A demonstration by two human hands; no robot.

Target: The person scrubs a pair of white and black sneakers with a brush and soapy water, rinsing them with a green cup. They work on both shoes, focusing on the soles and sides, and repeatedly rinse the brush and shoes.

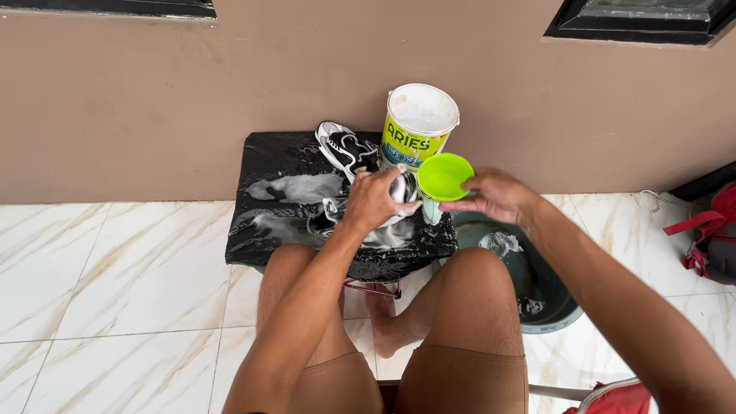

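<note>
My left hand (373, 198) grips a soapy black and white sneaker (400, 189) over a black plastic sheet (284, 207) that covers a low stand. My right hand (497, 194) holds a bright green scoop (443, 176) tilted just to the right of that shoe. A second black and white sneaker (346, 149) lies at the back of the sheet, near the wall. Foam and water streak the plastic around the shoe.
A white bucket with a yellow-green label (418, 123) stands against the brown wall. A dark basin of sudsy water (537, 284) sits on the marble floor by my right knee. Red bags lie at the right edge (709, 238) and bottom (617, 399).
</note>
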